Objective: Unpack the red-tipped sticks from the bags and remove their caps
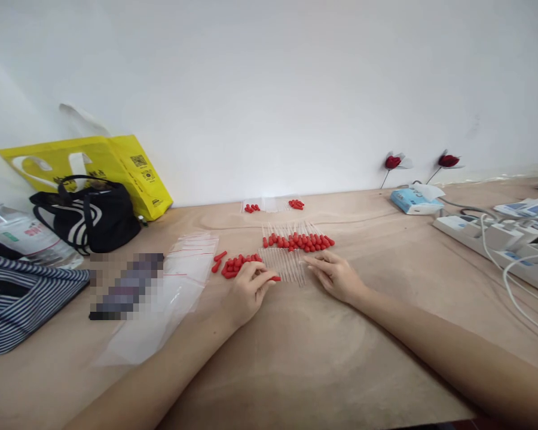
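My left hand (247, 291) is curled, pinching a small red rubber cap (275, 278) at its fingertips, beside a loose heap of red caps (235, 264). My right hand (333, 272) rests on the wooden table (296, 358), fingers together, touching the near end of a row of clear thin tubes (283, 263). A row of tubes fitted with red caps (300, 241) lies just beyond both hands.
Clear zip bags (179, 280) lie to the left, next to a blurred object (128, 285). A black bag (87, 215), yellow bag (116, 161) and striped cloth (22, 298) are at far left. Power strips with cables (497, 239), a tissue pack (415, 200) are right.
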`<state>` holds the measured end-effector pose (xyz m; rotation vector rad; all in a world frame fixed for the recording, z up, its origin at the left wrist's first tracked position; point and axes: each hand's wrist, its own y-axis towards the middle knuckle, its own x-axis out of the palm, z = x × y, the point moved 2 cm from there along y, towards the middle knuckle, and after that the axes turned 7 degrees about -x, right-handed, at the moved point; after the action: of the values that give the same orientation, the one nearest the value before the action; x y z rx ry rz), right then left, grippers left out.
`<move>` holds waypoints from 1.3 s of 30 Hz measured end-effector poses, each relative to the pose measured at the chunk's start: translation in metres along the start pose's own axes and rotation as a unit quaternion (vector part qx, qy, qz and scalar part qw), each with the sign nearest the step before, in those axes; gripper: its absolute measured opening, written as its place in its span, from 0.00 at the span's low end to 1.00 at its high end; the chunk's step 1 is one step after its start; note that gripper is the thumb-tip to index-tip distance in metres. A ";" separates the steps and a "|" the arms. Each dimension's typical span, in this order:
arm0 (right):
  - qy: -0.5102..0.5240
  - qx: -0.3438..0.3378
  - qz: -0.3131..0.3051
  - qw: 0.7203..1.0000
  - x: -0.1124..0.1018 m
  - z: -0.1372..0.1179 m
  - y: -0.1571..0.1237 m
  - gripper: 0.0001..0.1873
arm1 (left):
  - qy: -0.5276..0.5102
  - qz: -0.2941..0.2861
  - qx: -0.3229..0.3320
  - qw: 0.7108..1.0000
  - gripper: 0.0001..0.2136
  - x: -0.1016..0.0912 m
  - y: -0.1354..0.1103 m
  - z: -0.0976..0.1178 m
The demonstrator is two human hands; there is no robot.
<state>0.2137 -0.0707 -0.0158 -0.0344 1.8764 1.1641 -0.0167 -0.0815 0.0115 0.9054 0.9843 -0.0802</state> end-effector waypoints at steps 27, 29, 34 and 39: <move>0.101 0.027 -0.060 0.993 0.008 -0.009 0.013 0.10 | 0.138 -0.099 -0.321 0.932 0.12 -0.042 0.036 -0.066; 0.104 0.027 -0.062 0.992 0.008 -0.008 0.012 0.11 | 0.146 -0.141 -0.327 0.923 0.11 -0.028 0.051 -0.062; 0.114 0.026 -0.056 0.992 0.004 -0.009 0.011 0.10 | 0.142 -0.208 -0.389 0.886 0.13 0.009 0.085 -0.062; 0.121 0.024 -0.054 0.991 0.003 -0.009 0.011 0.10 | 0.142 -0.261 -0.452 0.841 0.17 0.036 0.102 -0.064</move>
<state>0.2013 -0.0704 -0.0088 -0.2575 2.0870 1.0776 0.0057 0.0399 0.0334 -0.2493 1.3464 0.0641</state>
